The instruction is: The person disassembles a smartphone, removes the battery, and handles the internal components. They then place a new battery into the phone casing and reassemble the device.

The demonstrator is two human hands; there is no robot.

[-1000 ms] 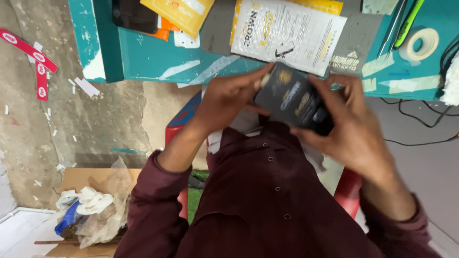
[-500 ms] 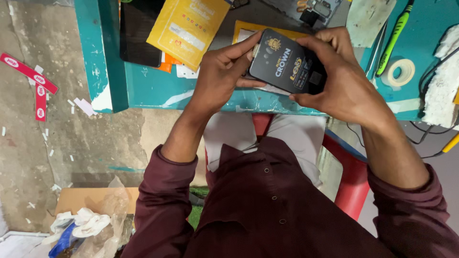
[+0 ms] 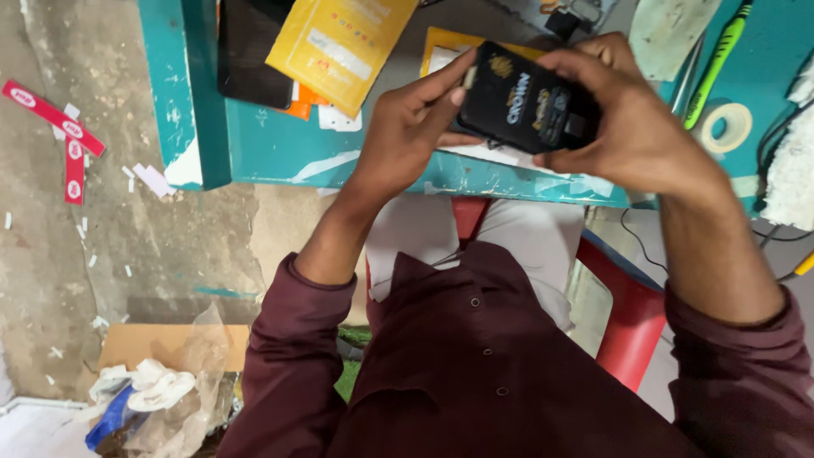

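Both hands, left hand (image 3: 407, 136) and right hand (image 3: 632, 127), gripped a black box (image 3: 521, 106) above the table's (image 3: 280, 148) near edge, apparently prising at its end, which called for a steady hold.

Black box (image 3: 526, 106) with gold and white print, held over a teal table (image 3: 280, 148) streaked with white scuffs. Yellow packet (image 3: 339, 42) with pale labels; orange scrap (image 3: 303, 108) beneath. Green pen (image 3: 716, 64). Cream tape ring (image 3: 725, 127). Maroon shirt (image 3: 475, 373). Red stool (image 3: 632, 318). Red strips (image 3: 59, 131) with white marks on grey floor (image 3: 76, 254). Brown cardboard (image 3: 148, 343).
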